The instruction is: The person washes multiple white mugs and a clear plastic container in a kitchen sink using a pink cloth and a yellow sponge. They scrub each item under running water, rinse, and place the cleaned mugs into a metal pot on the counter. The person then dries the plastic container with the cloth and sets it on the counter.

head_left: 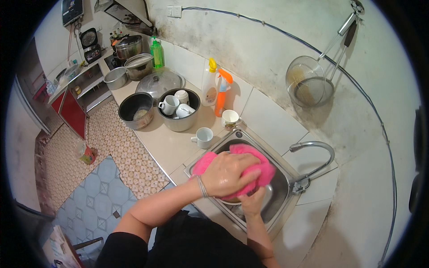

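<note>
My left hand (231, 174), wet and with a band at the wrist, presses a bright pink cloth (263, 167) over the stainless-steel sink (280, 201). Under the cloth shows the pale rim of a round vessel (233, 201); the rest of it is hidden, so its kind is unclear. My right hand (253, 202) grips this vessel from the near side, its fingers partly covered by the cloth. A white mug (204, 138) stands on the counter just beyond the sink, and a patterned cup (230, 120) sits by the sink's back corner.
The curved faucet (316, 144) rises at the sink's right. Farther along the counter are a pot holding several white mugs (179, 121), a dark-lined inner pot (136, 112), a large lid (157, 85) and two spray bottles (221, 95). Wire strainers (310, 82) hang on the wall.
</note>
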### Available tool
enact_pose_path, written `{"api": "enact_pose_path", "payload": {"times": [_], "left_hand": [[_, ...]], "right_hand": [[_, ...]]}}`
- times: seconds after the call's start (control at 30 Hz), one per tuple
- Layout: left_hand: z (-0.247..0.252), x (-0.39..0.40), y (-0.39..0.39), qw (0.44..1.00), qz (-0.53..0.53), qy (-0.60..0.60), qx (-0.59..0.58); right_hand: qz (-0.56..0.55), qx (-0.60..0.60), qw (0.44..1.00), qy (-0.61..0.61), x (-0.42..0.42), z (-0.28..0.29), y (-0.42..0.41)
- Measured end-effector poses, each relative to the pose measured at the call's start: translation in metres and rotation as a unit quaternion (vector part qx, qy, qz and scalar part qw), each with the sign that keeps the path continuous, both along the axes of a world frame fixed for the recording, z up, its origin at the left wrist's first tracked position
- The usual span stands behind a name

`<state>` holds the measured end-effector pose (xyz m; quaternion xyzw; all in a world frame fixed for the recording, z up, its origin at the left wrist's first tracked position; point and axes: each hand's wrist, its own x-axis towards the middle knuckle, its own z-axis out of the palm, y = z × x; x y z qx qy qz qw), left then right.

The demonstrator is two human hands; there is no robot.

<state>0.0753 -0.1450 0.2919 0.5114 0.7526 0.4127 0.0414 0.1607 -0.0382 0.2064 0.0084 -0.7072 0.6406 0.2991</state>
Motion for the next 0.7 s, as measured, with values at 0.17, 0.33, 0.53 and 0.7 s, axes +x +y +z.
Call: {"api": "enact_pose_path", "payload": {"times": [0.17,0.33,0.53,0.7], "left_hand": [[-0.023,-0.037,-0.022,0.965,-0.051,-0.247,-0.069],[-0.070,-0.066,-0.080,0.782,-0.214,-0.584,0.022],[-0.102,-0.044,-0.132,0.470,-0.097,-0.732,0.483],[-0.104,-0.056,-0.146,0.522,0.090,-0.567,0.631]], "right_hand": [[0.001,0.086,0.996,0.022,0.002,0.022,-0.025],[0.164,0.067,0.984,0.002,-0.021,0.039,-0.039],[0.147,-0.102,0.984,-0.007,-0.072,0.029,-0.108],[0.121,-0.446,0.887,0.009,-0.125,-0.017,-0.192]]}}
